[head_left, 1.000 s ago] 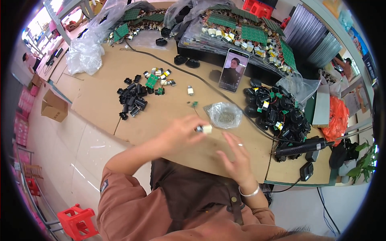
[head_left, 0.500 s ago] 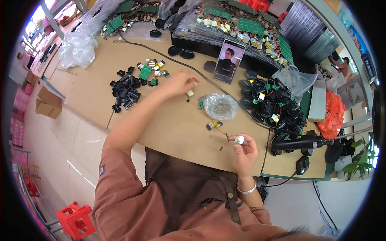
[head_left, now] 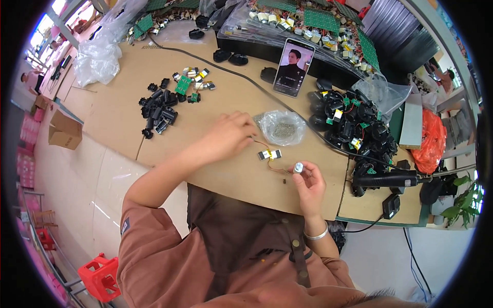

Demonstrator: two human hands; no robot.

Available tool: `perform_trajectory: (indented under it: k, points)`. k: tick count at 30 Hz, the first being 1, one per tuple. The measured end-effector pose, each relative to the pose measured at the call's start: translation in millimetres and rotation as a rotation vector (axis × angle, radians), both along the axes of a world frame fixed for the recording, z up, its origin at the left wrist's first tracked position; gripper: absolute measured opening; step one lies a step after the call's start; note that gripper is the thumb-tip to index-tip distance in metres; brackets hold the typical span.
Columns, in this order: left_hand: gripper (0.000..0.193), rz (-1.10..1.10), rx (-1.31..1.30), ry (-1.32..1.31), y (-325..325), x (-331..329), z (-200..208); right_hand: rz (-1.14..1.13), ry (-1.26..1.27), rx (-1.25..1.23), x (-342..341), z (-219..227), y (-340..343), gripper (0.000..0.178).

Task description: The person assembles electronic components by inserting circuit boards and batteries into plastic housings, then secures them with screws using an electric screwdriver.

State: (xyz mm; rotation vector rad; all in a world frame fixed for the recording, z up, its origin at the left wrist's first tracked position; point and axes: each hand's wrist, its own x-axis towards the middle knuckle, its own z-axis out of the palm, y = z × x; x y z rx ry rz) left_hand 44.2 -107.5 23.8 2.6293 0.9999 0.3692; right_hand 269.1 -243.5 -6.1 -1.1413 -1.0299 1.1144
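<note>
My left hand (head_left: 232, 134) is closed in a pinch, and what its fingertips hold is too small to make out. A thin red wire runs from beside those fingertips to a small silver battery pack with yellow tape (head_left: 270, 154) on the cardboard. From the pack another thin wire (head_left: 277, 169) leads to my right hand (head_left: 311, 186). Between its thumb and fingers, that hand grips a small silvery cylinder (head_left: 298, 167), end up. A tiny dark piece (head_left: 284, 181) lies left of it. Beyond the pack sits a clear plastic bag of small metal bits (head_left: 283, 128).
Black housings (head_left: 159, 110) and battery packs with green boards (head_left: 183, 85) lie at left. A phone (head_left: 294, 68) stands behind the bag. At right are a heap of black parts (head_left: 344, 128) and a black power screwdriver (head_left: 385, 178). A black cable (head_left: 241, 77) crosses the cardboard.
My left hand has come nearer, toward the battery pack, and now hides where a pale cylinder lay. The battery pack has shifted and turned slightly. My right hand moved a little left, keeping its cylinder.
</note>
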Motion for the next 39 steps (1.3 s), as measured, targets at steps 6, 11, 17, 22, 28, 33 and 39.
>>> perform_trajectory:
  k: [6, 11, 17, 22, 28, 33, 39]
  points:
    - [0.025, 0.022, 0.134, -0.029, -1, 6, -20, 0.004, -0.074, -0.003, -1, -5, -2, 0.025]
    - [0.024, -0.026, -0.051, -0.003, 0, -6, -21, -0.026, -0.054, -0.02, 1, -8, -9, 0.025]
    - [0.028, -0.096, -0.012, -0.097, -18, 4, -8, -0.006, -0.043, -0.042, -6, -7, -7, 0.025]
    - [0.031, -0.155, -0.054, -0.159, -19, 21, -21, 0.006, -0.038, -0.049, -8, -11, -8, 0.024]
    - [0.024, -0.138, -0.225, -0.262, -17, 7, -28, -0.026, 0.022, -0.013, -1, -18, -10, 0.024]
    - [0.017, -0.097, -0.194, -0.271, -12, -1, -34, -0.022, 0.071, -0.064, 0, -14, -10, 0.024]
    - [0.011, -0.171, 0.161, -0.188, -16, -1, -12, -0.03, 0.0, -0.036, 5, -14, -12, 0.023]
